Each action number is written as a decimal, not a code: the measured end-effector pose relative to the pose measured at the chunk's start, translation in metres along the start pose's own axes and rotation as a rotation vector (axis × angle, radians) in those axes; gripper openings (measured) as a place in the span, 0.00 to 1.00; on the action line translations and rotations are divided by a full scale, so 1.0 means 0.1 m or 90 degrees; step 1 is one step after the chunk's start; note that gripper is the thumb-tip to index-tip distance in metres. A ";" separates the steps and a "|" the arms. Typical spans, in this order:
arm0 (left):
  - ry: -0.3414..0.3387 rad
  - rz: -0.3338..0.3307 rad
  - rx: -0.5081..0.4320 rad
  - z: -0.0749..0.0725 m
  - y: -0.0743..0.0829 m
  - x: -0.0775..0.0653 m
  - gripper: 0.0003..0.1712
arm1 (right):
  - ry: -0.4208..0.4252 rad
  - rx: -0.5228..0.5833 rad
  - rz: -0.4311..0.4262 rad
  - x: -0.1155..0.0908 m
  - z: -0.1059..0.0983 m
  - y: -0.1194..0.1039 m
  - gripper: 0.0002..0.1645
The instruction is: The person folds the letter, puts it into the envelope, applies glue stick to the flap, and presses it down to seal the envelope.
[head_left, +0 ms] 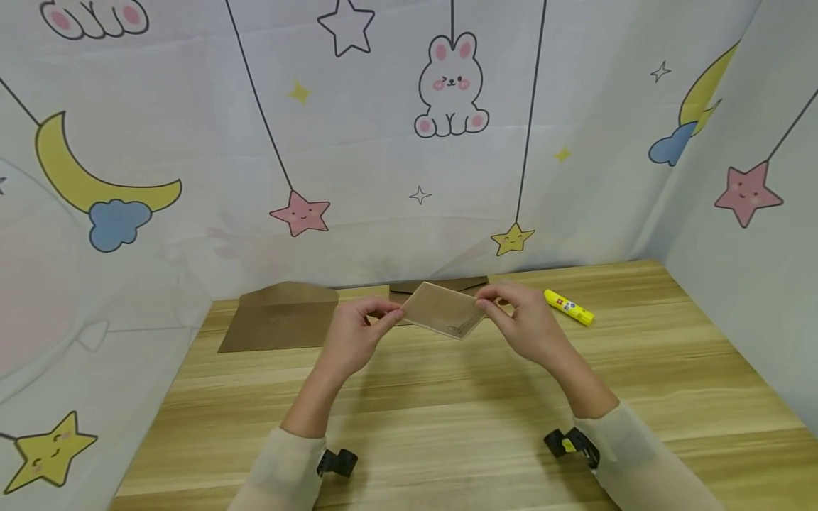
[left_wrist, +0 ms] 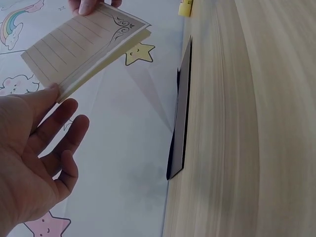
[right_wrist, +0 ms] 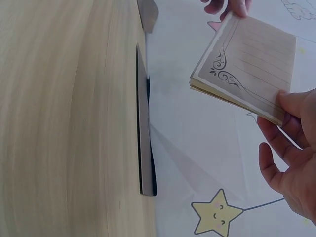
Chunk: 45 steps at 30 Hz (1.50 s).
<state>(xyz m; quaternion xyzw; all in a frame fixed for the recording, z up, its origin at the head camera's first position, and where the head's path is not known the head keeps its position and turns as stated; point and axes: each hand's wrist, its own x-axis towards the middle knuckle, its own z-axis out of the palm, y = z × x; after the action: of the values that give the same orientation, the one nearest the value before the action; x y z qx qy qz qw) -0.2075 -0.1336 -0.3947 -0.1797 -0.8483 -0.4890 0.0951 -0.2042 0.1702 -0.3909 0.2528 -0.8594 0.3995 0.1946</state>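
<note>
Folded lined letter paper (head_left: 442,310) with a curly ornament in one corner is held up above the table. My left hand (head_left: 355,332) pinches one end between thumb and fingers. At the opposite end, my right hand (head_left: 525,323) pinches it the same way. The wrist views show printed lines on the paper (left_wrist: 74,47) and more than one layer along its edge (right_wrist: 232,98). A dark brown envelope (head_left: 460,285) lies behind the paper and is partly hidden by it. Nearest my left hand lies another brown envelope (head_left: 275,326), its flap raised.
To the right of my right hand, a yellow glue stick (head_left: 569,307) lies on the wooden table (head_left: 434,426). A white cloth (head_left: 383,156) printed with stars, moons and a rabbit hangs along the table's back and side edges.
</note>
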 end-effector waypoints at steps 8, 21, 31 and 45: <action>-0.007 0.006 0.017 0.05 0.05 -0.01 0.03 | -0.024 0.002 -0.038 0.01 0.02 0.03 0.04; -0.045 -0.012 -0.044 0.18 0.20 -0.08 0.07 | -0.140 0.005 -0.006 0.00 0.06 -0.05 0.03; 0.058 -0.208 -0.247 0.12 0.13 -0.02 0.12 | -0.066 0.070 0.147 0.01 0.09 0.01 0.24; 0.028 -0.337 -0.578 0.45 0.16 -0.08 0.17 | -0.129 0.425 0.419 -0.05 0.37 -0.12 0.27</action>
<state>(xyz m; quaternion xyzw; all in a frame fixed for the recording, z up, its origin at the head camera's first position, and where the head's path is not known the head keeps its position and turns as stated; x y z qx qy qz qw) -0.1932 -0.0892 -0.4072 0.0283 -0.5654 -0.8180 -0.1014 -0.1985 0.1362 -0.4087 0.0536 -0.7331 0.6675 -0.1191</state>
